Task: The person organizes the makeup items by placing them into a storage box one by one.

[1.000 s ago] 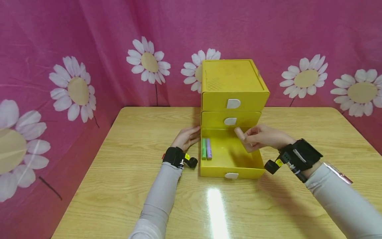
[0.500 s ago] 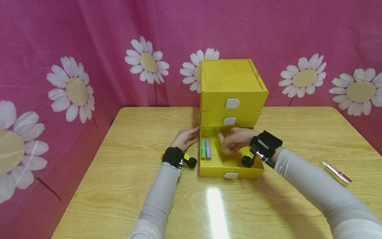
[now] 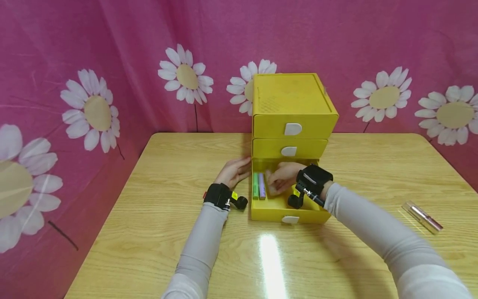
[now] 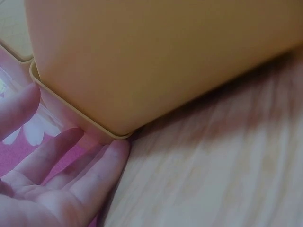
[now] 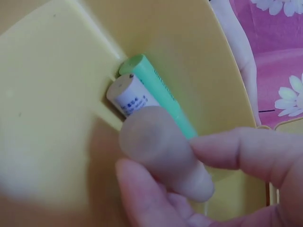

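Note:
My right hand (image 3: 284,176) is inside the pulled-out bottom drawer (image 3: 291,215) of a yellow cabinet (image 3: 295,93). Between thumb and fingers it pinches a short, pale pink marker-like tube (image 5: 163,151), blurred in the head view. Just left of it, a purple tube (image 3: 262,186) with printed text lies beside a green tube (image 3: 255,186), along the drawer's left wall. My left hand (image 3: 233,173) rests against the cabinet's left side; in the left wrist view its fingers (image 4: 102,175) extend to a rim of the yellow cabinet, near the tabletop.
Two upper drawers with white handles (image 3: 293,129) are closed. A clear and pink lipstick-like tube (image 3: 423,217) lies on the wooden table (image 3: 168,232) at the right. A pink curtain with white flowers (image 3: 224,33) hangs behind the table.
My right hand has moved left and deeper into the drawer with the pale pink tube, ending close to the purple one. The left hand stays at the cabinet's side.

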`<control>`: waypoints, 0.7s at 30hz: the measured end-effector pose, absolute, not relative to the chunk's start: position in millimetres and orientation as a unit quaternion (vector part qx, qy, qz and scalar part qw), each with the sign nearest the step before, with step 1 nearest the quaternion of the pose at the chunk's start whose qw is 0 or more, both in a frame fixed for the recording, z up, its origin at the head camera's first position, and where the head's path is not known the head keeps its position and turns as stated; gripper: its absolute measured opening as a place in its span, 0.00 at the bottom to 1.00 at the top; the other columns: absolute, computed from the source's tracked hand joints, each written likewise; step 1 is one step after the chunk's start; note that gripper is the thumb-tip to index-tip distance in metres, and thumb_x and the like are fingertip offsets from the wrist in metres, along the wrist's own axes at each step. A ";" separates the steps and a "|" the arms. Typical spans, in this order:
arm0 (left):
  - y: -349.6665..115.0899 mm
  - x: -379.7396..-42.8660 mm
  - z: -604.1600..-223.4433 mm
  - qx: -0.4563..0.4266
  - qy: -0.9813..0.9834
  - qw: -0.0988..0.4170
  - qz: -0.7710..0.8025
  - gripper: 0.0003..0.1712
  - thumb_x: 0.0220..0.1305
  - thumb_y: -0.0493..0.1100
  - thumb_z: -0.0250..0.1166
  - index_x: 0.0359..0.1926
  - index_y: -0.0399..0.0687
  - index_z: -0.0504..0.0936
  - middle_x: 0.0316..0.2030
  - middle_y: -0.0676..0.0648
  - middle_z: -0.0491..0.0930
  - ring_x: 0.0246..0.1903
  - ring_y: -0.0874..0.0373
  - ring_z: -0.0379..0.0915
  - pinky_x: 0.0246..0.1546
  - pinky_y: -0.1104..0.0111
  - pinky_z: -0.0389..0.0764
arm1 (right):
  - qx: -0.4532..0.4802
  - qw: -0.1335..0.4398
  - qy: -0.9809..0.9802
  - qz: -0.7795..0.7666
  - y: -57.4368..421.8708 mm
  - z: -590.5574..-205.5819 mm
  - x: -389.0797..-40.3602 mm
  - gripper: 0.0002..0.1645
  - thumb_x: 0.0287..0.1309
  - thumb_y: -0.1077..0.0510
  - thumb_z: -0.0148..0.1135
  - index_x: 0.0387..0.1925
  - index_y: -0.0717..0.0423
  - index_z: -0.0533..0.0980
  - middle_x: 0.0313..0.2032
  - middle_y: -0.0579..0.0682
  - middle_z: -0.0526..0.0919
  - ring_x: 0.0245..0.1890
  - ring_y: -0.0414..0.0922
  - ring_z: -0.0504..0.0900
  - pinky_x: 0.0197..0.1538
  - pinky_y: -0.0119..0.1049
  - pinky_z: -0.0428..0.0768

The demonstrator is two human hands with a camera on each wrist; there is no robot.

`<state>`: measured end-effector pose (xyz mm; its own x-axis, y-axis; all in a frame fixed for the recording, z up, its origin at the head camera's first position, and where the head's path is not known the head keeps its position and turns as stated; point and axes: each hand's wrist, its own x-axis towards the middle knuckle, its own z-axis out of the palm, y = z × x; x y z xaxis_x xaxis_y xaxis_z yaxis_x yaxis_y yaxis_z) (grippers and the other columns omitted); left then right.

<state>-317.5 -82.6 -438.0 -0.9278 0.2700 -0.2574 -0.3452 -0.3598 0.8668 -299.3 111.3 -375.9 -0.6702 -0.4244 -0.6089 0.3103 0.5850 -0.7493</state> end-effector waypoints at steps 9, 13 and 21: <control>-83.2 -317.7 -438.7 -0.033 0.539 0.190 0.820 0.24 0.67 0.37 0.53 0.62 0.34 0.65 0.62 0.40 0.64 0.61 0.48 0.61 0.60 0.57 0.64 | -0.002 0.397 0.789 -0.469 108.4 -379.2 -299.3 0.04 0.54 0.66 0.55 0.30 0.66 0.70 0.23 0.51 0.74 0.25 0.42 0.75 0.38 0.36 0.82; -82.7 -317.1 -438.1 -0.035 0.538 0.190 0.820 0.24 0.67 0.37 0.53 0.62 0.35 0.65 0.61 0.39 0.65 0.60 0.48 0.62 0.60 0.57 0.65 | 0.002 0.400 0.790 -0.464 105.4 -383.2 -300.8 0.08 0.54 0.67 0.56 0.34 0.66 0.66 0.24 0.52 0.74 0.25 0.42 0.75 0.38 0.36 0.82; -82.9 -317.6 -438.4 -0.036 0.540 0.188 0.820 0.24 0.67 0.37 0.53 0.62 0.35 0.65 0.61 0.39 0.65 0.60 0.48 0.62 0.60 0.58 0.65 | 0.007 0.396 0.806 -0.440 100.1 -381.1 -300.7 0.09 0.54 0.66 0.57 0.33 0.65 0.65 0.23 0.54 0.74 0.23 0.44 0.76 0.36 0.35 0.82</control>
